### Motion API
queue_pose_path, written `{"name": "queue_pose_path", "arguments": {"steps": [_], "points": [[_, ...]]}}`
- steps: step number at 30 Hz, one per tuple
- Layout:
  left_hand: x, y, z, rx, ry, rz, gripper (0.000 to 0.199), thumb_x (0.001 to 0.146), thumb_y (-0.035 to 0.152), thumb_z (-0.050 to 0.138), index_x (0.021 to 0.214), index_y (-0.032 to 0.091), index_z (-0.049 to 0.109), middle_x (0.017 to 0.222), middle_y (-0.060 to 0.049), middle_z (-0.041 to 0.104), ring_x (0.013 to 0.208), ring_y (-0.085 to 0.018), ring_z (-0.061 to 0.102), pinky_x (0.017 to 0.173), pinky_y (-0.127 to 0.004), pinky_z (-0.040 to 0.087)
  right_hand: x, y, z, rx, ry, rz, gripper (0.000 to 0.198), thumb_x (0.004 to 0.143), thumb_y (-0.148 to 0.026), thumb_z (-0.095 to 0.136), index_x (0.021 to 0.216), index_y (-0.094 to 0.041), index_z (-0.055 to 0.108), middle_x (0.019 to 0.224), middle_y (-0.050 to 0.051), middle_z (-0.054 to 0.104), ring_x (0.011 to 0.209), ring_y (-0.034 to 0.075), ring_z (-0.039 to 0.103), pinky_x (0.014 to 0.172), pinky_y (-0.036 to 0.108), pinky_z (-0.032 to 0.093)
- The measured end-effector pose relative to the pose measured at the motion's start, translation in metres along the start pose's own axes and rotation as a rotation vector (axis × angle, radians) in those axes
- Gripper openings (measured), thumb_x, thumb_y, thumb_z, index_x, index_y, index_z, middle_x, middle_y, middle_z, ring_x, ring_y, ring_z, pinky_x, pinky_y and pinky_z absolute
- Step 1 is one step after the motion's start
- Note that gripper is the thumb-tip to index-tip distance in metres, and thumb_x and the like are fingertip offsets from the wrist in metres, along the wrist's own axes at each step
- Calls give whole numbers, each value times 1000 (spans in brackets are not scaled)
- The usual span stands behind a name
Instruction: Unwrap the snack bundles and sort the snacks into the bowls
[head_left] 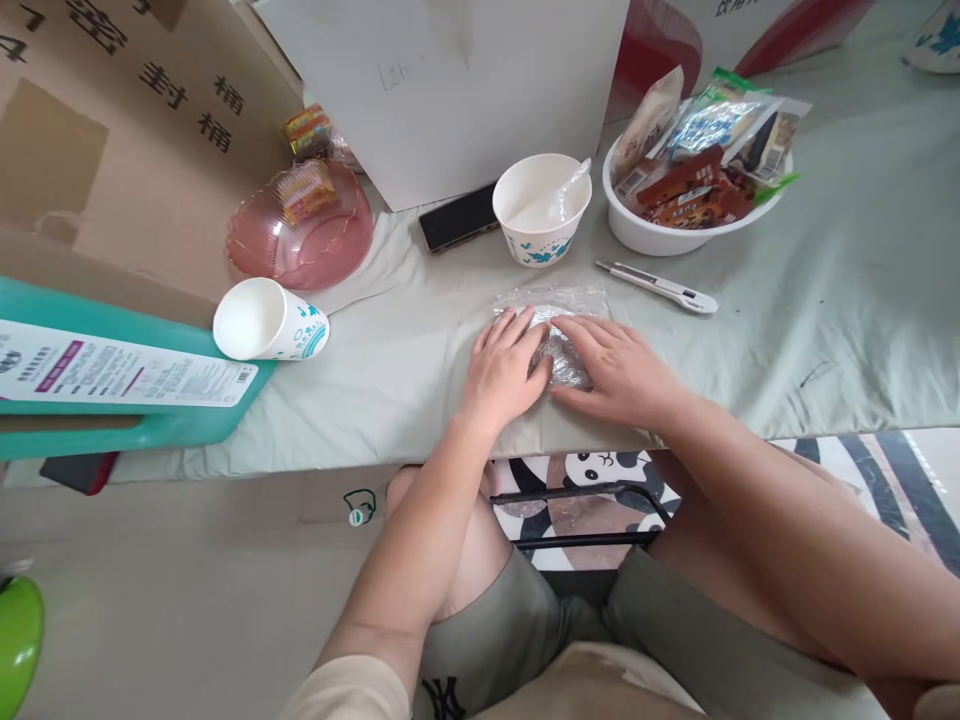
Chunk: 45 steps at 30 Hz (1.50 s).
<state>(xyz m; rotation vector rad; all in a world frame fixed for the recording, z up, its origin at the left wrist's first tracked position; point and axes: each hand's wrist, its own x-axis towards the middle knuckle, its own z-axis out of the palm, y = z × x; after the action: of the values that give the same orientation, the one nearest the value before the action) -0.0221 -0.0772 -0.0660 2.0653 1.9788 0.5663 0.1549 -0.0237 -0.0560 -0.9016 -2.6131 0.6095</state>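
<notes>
Near the front edge of the cloth-covered table lies a crinkled, see-through plastic bundle (568, 358); what is inside it, if anything, I cannot make out. My left hand (504, 368) rests on its left side with fingers stretched forward. From the right, my right hand (616, 368) lies over it, fingers extended and thumb apart. Both palms face down, and they partly cover the bundle. Just beyond stands a white paper bowl (536, 225) with a clear plastic spoon (573, 188) in it. A white utility knife (664, 288) lies to the right of the bowl.
Behind the bowl is a dark phone (457, 218). A white basin (667, 238) holds several snack packets. On the left are a pink plastic bowl (330, 250), a tipped paper cup (259, 320), a teal jug (187, 430) and a cardboard box (142, 180). A white box (450, 90) stands behind.
</notes>
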Motion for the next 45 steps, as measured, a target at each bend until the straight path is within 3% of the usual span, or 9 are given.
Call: {"name": "queue_pose_path", "arguments": {"steps": [4,10,16,21,27,34,39,42,45], "points": [[-7,-6,-13,-66,54,78,42,88,27,66,129,19,64,154,-14,53,148,-33,43,122,-55,34,-4,14,-4,-1,-51,-64,64,84,-40,66,145,-24,50,155,16,50,143,40,45,110,61,41],[-17,-13,-22,-181,7,265,39,75,26,78,113,21,71,138,-13,66,142,-35,50,119,-56,39,1,13,-16,176,169,-15,13,92,-27,55,89,-24,67,118,11,73,111,30,69,99,50,50],[-8,-18,-20,-555,242,-114,8,86,23,63,86,21,71,89,-5,77,85,-19,73,80,-33,58,3,18,-29,303,191,24,35,84,-44,67,114,-26,63,115,9,75,110,32,69,102,52,49],[-5,-20,-19,-884,336,-329,24,79,37,73,95,21,68,78,-1,72,72,-15,69,68,-26,55,2,23,-24,372,195,190,26,87,-36,59,111,-25,61,92,6,76,81,27,72,81,45,56],[-2,-27,-12,-617,311,-330,33,80,33,72,111,23,65,74,3,66,56,-10,56,63,-25,50,1,26,-17,236,212,374,53,83,-31,62,133,-23,49,79,4,72,68,26,66,70,43,52],[-5,-22,-17,-118,584,-105,37,87,31,64,122,18,65,120,-14,65,114,-25,63,101,-42,51,-4,16,-24,-82,418,388,66,84,-32,63,146,-20,46,139,24,49,130,47,48,102,68,41],[-13,-3,-15,-17,223,172,36,92,27,57,126,20,66,136,-13,67,133,-31,58,116,-49,42,-1,4,-18,-18,205,-37,57,93,-31,53,149,-25,47,142,14,60,136,37,52,113,59,39],[-12,-2,-12,49,-26,149,40,93,26,57,132,22,64,147,-11,61,142,-31,52,119,-53,40,-2,2,-4,-70,12,-68,57,95,-32,51,151,-21,47,152,14,55,142,36,48,115,59,38],[-10,-8,-15,35,-86,151,40,94,23,56,133,23,64,148,-10,61,143,-29,51,119,-52,41,-3,8,1,-101,2,-49,58,92,-29,54,149,-18,49,153,14,54,142,36,48,112,57,41]]}}
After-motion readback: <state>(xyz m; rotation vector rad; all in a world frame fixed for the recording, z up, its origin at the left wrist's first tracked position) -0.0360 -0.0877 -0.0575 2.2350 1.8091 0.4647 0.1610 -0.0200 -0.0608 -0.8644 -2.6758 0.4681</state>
